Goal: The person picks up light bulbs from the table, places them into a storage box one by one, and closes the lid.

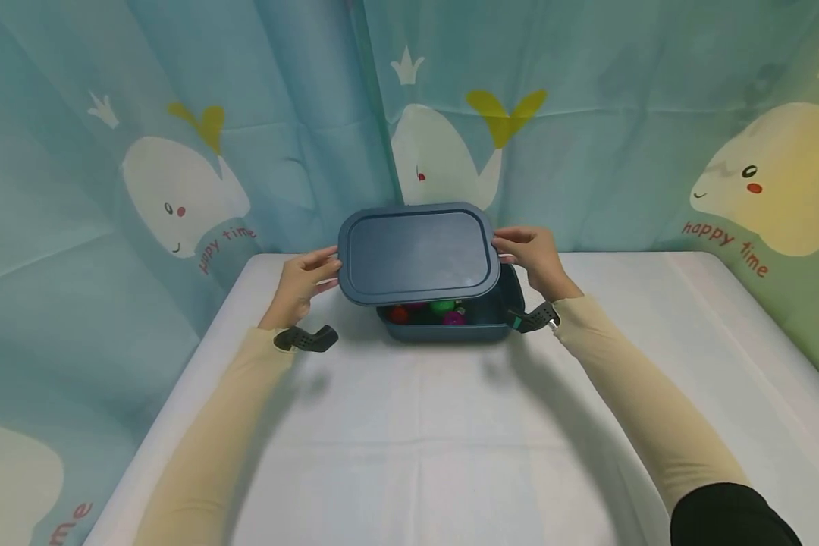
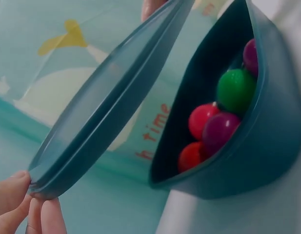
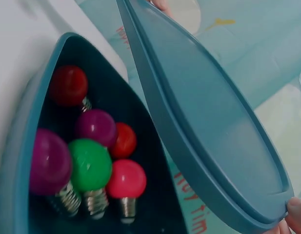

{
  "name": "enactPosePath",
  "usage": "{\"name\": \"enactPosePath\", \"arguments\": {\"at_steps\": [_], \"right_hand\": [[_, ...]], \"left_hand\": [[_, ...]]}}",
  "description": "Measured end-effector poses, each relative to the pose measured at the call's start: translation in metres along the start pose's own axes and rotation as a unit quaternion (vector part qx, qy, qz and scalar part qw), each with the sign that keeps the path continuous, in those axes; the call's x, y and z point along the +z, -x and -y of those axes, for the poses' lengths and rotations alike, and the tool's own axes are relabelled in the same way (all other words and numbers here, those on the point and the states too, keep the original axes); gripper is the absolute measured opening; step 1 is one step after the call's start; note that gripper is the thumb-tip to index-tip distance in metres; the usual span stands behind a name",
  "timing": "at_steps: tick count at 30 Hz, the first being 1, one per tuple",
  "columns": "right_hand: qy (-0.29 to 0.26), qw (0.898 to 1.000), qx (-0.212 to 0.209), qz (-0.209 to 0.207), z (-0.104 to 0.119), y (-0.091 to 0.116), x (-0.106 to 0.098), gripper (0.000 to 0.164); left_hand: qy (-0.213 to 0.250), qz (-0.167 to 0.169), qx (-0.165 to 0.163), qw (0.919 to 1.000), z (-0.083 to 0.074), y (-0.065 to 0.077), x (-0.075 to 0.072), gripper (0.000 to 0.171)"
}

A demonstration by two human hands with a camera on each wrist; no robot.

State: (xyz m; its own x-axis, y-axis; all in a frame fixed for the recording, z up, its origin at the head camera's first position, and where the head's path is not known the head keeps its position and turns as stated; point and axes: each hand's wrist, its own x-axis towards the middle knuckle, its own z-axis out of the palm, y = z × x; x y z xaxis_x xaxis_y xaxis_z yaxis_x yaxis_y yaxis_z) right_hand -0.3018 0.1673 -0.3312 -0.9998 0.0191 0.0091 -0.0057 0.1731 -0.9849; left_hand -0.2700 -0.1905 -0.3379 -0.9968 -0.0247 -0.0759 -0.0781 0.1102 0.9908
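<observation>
A blue-grey rectangular lid (image 1: 419, 256) with rounded corners hangs above a matching box (image 1: 444, 332), apart from it. My left hand (image 1: 303, 282) pinches the lid's left end between thumb and fingers. At the opposite end, my right hand (image 1: 532, 256) grips the lid's edge the same way. Inside the box lie several coloured light bulbs with metal screw bases: a green bulb (image 3: 90, 165), a pink bulb (image 3: 126, 179), purple ones such as this purple bulb (image 3: 50, 162), and red ones including this red bulb (image 3: 68, 86). From the head view, the lid covers part of the box's opening.
The box stands on a table with a white cloth (image 1: 409, 455), near its far edge. Behind and to the sides hangs a teal curtain (image 1: 300, 91) printed with whales. A dark strap (image 1: 307, 339) sits at the left wrist, another strap (image 1: 534, 317) at the right.
</observation>
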Motion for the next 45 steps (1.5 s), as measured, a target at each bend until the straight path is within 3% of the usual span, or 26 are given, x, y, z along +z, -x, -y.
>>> {"name": "enactPosePath", "arguments": {"at_steps": [12, 24, 45], "right_hand": [[0.004, 0.999, 0.046, -0.007, -0.02, 0.008, -0.016, 0.04], [0.046, 0.997, 0.057, -0.01, -0.037, 0.011, -0.028, 0.041], [0.05, 0.996, 0.08, -0.009, -0.055, 0.015, -0.036, 0.039]], "left_hand": [[0.041, 0.057, -0.015, 0.9974, 0.017, -0.005, 0.016, 0.049], [0.029, 0.047, -0.03, 0.998, 0.028, -0.005, 0.034, 0.046], [0.007, 0.051, -0.061, 0.9968, 0.04, -0.003, 0.047, 0.046]]}}
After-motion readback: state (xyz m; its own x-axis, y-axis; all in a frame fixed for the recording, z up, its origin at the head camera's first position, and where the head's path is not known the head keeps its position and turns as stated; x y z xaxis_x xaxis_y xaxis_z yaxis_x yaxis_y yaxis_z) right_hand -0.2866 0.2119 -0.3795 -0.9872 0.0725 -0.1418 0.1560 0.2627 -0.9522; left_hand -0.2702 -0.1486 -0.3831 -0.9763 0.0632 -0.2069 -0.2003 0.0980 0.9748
